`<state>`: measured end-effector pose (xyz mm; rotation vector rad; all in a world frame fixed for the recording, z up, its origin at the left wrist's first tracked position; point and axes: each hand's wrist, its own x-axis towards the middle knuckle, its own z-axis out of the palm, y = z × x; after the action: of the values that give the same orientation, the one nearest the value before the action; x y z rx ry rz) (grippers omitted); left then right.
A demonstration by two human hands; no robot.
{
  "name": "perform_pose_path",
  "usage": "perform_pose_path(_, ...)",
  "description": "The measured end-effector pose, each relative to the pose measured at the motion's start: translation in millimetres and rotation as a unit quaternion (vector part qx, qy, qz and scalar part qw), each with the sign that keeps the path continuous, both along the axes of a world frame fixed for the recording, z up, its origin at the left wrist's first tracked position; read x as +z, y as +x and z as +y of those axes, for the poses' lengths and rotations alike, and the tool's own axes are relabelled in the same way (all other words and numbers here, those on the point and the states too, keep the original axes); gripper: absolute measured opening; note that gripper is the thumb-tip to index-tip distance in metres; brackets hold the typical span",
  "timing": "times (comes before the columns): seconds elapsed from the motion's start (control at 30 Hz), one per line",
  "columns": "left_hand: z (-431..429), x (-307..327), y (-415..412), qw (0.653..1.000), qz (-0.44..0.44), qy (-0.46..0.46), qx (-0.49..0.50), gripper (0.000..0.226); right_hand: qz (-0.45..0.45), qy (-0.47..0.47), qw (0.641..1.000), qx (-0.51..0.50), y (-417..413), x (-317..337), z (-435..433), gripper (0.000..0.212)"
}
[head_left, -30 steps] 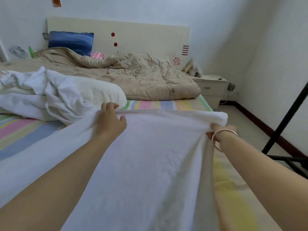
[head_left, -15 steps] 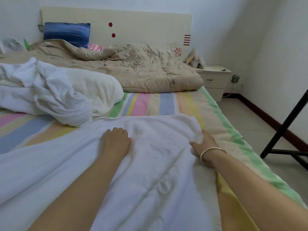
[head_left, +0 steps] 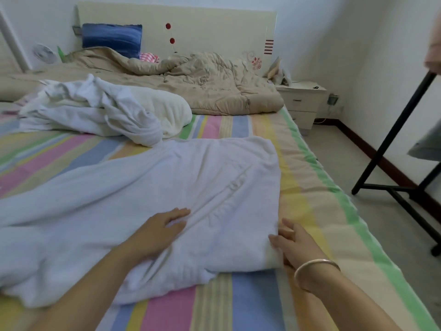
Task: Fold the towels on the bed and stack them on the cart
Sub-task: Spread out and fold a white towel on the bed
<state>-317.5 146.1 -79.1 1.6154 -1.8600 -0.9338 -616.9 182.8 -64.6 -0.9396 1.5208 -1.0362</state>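
White towel lies spread across the near half of the bed, wrinkled, terry-looking. Its right edge runs parallel to the bed's right side, with a band of striped sheet bare between them. The near edge is bunched and the left part runs out of frame.

Left hand is flat on the towel, fingers straight and together, pressing the cloth. Right hand is at the towel's near-right corner, thumb on the fabric, fingers alongside the edge. Can't tell if it pinches or just touches. Metal bangle on that wrist.

Pile of towels, crumpled and white, sits far-left, just beside the spread towel's far edge. Beige quilt, puffy and stitched, is heaped against the headboard, with a blue pillow behind it. Headboard marks: two red dots, a block of red stripes, a small flower motif.

Open floor runs along the right of the bed. White nightstand at the far corner. Black metal frame, slanted bar on floor rails, stands right, apart from the bed.
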Motion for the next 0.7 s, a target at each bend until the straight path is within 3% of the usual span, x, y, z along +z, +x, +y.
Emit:
perform_pose_path(0.07,33.2,9.3,4.8,0.993,0.07,-0.054,0.074,0.024,-0.039,0.025,0.999,0.007,5.2,-11.5,26.9,0.042)
perform_pose_path(0.13,66.3,18.1,7.5,0.978,0.067,-0.143,0.138,0.025,-0.066,0.027,0.997,0.038,14.3,-11.2,49.3,0.026)
perform_pose_path(0.2,94.2,23.6,5.2,0.948,0.034,-0.261,0.176,0.023,-0.036,0.007,0.997,0.075,19.0,-11.3,58.9,0.02)
perform_pose_path(0.27,125.7,25.0,2.9,0.925,-0.016,-0.342,0.162,0.014,0.083,-0.064,0.987,0.125,24.5,-11.8,66.9,0.02)
perform_pose_path(0.37,154.2,10.4,2.5,0.938,-0.074,-0.329,0.077,0.013,0.277,-0.258,0.913,0.155,33.2,-15.0,74.7,0.043)
perform_pose_path(0.4,156.7,1.5,6.2,0.946,-0.084,-0.307,0.059,0.016,0.347,-0.293,0.87,0.193,37.5,-18.1,73.2,0.055)
perform_pose_path(0.43,157.4,-7.1,12.2,0.951,-0.098,-0.29,0.05,0.02,0.385,-0.289,0.851,0.212,40.6,-21.9,69.5,0.064)
perform_pose_path(0.47,155.5,-15.2,18.7,0.952,-0.118,-0.281,0.043,0.025,0.399,-0.27,0.852,0.204,41.9,-26.7,63.0,0.067)
perform_pose_path(0.57,144.2,-31.0,34.8,0.941,-0.184,-0.283,0.025,0.043,0.355,-0.196,0.904,0.136,46.5,-31.5,41.8,0.062)
perform_pose_path(0.7,126.6,-35.5,45.8,0.924,-0.245,-0.293,0.018,0.044,0.418,-0.152,0.885,0.138,56.8,-29.4,27.4,0.034)
